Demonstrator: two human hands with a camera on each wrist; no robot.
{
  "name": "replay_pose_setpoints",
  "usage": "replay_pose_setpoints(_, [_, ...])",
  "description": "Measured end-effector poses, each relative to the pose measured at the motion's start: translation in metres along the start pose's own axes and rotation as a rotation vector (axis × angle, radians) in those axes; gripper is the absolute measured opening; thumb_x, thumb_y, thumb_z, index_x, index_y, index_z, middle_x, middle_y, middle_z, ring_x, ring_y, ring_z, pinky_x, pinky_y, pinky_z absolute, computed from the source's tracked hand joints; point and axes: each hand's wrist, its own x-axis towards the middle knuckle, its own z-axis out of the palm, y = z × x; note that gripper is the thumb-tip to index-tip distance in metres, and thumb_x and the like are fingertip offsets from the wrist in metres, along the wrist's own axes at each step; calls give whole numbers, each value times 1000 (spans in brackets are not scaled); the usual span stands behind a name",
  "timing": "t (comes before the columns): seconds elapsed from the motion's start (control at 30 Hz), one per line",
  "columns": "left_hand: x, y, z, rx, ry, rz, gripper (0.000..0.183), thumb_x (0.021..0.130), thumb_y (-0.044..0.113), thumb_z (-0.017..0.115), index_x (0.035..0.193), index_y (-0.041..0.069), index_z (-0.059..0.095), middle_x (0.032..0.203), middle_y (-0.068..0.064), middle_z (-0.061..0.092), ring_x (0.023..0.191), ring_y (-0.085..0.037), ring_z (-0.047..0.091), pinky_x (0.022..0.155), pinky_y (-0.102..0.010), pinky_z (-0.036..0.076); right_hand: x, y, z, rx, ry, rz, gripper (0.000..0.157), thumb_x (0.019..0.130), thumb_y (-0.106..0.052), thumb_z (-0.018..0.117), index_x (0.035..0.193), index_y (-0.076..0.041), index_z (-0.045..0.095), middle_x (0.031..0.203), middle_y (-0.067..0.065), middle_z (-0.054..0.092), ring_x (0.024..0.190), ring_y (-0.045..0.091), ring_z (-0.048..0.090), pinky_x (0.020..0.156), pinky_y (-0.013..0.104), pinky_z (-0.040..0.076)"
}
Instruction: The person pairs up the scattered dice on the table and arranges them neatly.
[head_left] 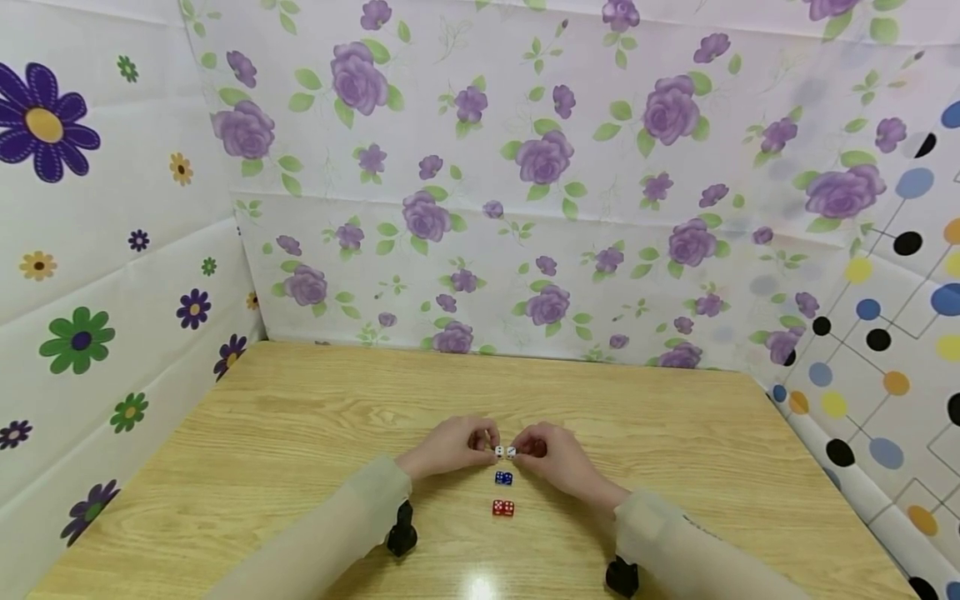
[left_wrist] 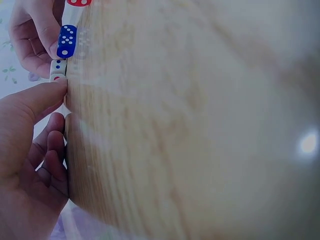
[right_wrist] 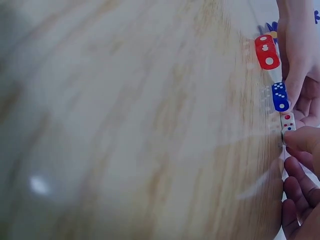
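Two small white dice stand side by side on the table, a narrow gap between them in the head view. My left hand pinches the left white die between thumb and fingers. On the other side, my right hand holds the right white die the same way. Just nearer to me lies a pair of blue dice, set against each other. Closer still is a pair of red dice, also side by side. Thumbs partly cover the white dice in both wrist views.
The wooden table reaches back to a wall of rose-patterned cloth. Flowered cloth hangs at the left, dotted cloth at the right. Black wrist mounts sit under both sleeves.
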Motion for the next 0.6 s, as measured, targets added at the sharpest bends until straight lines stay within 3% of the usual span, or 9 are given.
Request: replay_pose_setpoints(0.6, [1,-1,0,-2,-5,-1,10,91,24,72,96,20,65,73,7,57,64,-4,48,65,-23,41,1,0,2,14,-7,-21,9,89,-16,73,97,-21,73,91,-5,66,78,7,56,67,21,47])
